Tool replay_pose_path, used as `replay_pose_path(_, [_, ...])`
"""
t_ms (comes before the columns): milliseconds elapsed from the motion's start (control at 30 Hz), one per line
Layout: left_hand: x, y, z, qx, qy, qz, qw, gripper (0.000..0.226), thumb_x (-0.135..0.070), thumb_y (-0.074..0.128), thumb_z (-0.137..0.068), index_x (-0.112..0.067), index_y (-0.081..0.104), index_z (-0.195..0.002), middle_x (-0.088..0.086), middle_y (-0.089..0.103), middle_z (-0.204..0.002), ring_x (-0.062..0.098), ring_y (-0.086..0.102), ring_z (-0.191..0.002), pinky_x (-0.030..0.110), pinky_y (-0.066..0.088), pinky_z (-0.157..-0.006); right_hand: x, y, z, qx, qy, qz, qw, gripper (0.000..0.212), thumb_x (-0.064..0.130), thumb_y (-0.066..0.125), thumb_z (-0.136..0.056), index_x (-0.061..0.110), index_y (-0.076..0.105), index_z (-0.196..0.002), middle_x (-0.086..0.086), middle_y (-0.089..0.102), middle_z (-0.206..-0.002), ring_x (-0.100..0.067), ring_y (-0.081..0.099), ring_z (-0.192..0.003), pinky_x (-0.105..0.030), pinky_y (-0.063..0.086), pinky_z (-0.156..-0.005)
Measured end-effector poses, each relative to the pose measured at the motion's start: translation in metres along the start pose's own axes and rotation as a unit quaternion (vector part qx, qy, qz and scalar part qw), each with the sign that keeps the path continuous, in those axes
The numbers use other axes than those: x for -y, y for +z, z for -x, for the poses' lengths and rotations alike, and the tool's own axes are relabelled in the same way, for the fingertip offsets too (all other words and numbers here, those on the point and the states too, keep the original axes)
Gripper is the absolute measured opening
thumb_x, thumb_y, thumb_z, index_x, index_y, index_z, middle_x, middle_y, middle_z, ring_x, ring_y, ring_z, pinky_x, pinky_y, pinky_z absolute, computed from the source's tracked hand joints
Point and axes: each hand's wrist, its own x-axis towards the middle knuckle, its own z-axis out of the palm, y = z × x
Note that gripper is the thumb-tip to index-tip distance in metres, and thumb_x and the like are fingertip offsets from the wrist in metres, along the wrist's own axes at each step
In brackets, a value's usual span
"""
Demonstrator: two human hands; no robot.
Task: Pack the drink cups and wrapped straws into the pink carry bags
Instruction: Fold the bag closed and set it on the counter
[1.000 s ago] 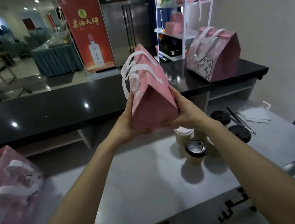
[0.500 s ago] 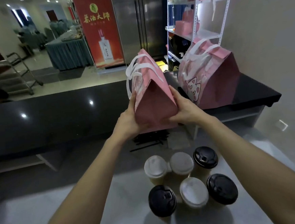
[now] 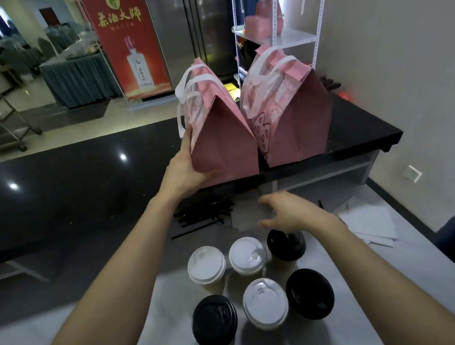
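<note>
One of two hands, the left hand (image 3: pixel 185 170), grips the pink bag (image 3: pixel 219 135) at frame centre on the black bench (image 3: pixel 59 191), while the right hand (image 3: pixel 289 211), fingers loose, has let go and hovers above six cups (image 3: pixel 257 284), so filling seems next.

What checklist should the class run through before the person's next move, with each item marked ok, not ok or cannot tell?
1. Nearer pink carry bag with white handles resting fully on the black counter: cannot tell; the left hand holds it.
2. Second pink cat-print bag standing upright: ok.
3. Right hand empty: ok, fingers loose.
4. Six lidded paper cups upright on the grey table: ok.
5. Black wrapped straws within reach: ok.
6. Nearer bag's contents: cannot tell.
</note>
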Motion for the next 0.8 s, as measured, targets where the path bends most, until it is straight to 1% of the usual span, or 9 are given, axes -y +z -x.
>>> replay_pose_path(67, [-0.003,0.004,-0.006,0.003,0.002,0.002,1.000,0.143,-0.074,0.090,-0.066,-0.058,-0.011,-0.166,0.004,0.063,-0.153,0.030,0.063,-0.136,0.050,0.053,-0.115,-0.002,0.005,-0.003,0.010,0.004,-0.005,1.000,0.086,0.056,0.073,-0.098,0.020,0.037,-0.167,-0.006,0.048,-0.166,-0.029,0.049,-0.148,-0.043,0.048,-0.114])
replay_pose_path(133, [-0.005,0.007,-0.010,0.003,0.004,0.006,1.000,0.144,-0.076,0.090,-0.063,-0.059,-0.010,-0.166,0.002,0.062,-0.153,0.028,0.063,-0.136,0.048,0.053,-0.115,-0.003,0.007,-0.004,0.014,0.008,-0.005,1.000,0.087,0.057,0.072,-0.097,0.019,0.037,-0.168,-0.006,0.047,-0.167,-0.029,0.047,-0.150,-0.045,0.047,-0.116])
replay_pose_path(367, [-0.008,0.013,-0.017,-0.005,0.016,0.010,1.000,0.144,-0.076,0.093,-0.062,-0.060,-0.006,-0.166,-0.005,0.058,-0.157,0.022,0.062,-0.137,0.039,0.051,-0.115,-0.002,0.005,-0.006,0.015,0.011,-0.007,1.000,0.082,0.059,0.073,-0.096,0.019,0.045,-0.161,-0.008,0.056,-0.158,-0.031,0.056,-0.140,-0.045,0.052,-0.108])
replay_pose_path(533, [-0.009,0.010,-0.014,-0.006,0.011,0.003,1.000,0.147,-0.073,0.094,-0.064,-0.056,-0.009,-0.167,-0.002,0.053,-0.163,0.024,0.060,-0.141,0.049,0.050,-0.120,0.002,0.005,-0.006,0.007,0.003,-0.003,1.000,0.080,0.060,0.073,-0.096,0.018,0.048,-0.159,-0.008,0.058,-0.156,-0.030,0.057,-0.139,-0.043,0.052,-0.107])
replay_pose_path(600, [-0.009,0.007,-0.010,-0.004,0.005,0.009,1.000,0.150,-0.066,0.098,-0.065,-0.055,-0.012,-0.167,-0.004,0.054,-0.163,0.021,0.064,-0.137,0.052,0.051,-0.118,0.005,0.006,-0.006,0.003,-0.001,-0.002,1.000,0.079,0.060,0.073,-0.095,0.018,0.050,-0.158,-0.008,0.060,-0.153,-0.029,0.059,-0.136,-0.042,0.053,-0.105])
replay_pose_path(667, [-0.007,0.001,-0.003,-0.003,-0.006,0.005,1.000,0.150,-0.056,0.100,-0.068,-0.054,-0.011,-0.168,-0.005,0.050,-0.166,0.019,0.064,-0.136,0.054,0.052,-0.116,0.009,0.005,-0.006,-0.001,-0.007,-0.004,1.000,0.076,0.058,0.074,-0.095,0.018,0.052,-0.156,-0.008,0.062,-0.150,-0.029,0.061,-0.133,-0.041,0.054,-0.101])
replay_pose_path(733, [-0.003,-0.009,0.009,-0.007,-0.022,-0.020,1.000,0.143,-0.055,0.099,-0.071,-0.051,-0.004,-0.170,-0.003,0.046,-0.169,0.017,0.062,-0.138,0.051,0.052,-0.116,0.017,0.004,-0.006,-0.008,-0.019,-0.007,1.000,0.074,0.057,0.075,-0.095,0.020,0.052,-0.155,-0.007,0.064,-0.148,-0.028,0.062,-0.132,-0.042,0.055,-0.101])
replay_pose_path(800, [0.006,-0.024,0.028,-0.006,-0.027,-0.066,0.997,0.121,-0.057,0.095,-0.077,-0.045,0.019,-0.170,-0.002,0.051,-0.164,0.015,0.062,-0.136,0.048,0.053,-0.115,0.029,0.003,-0.007,-0.018,-0.040,-0.010,0.999,0.073,0.058,0.074,-0.095,0.023,0.053,-0.156,-0.005,0.064,-0.149,-0.026,0.062,-0.133,-0.044,0.056,-0.102])
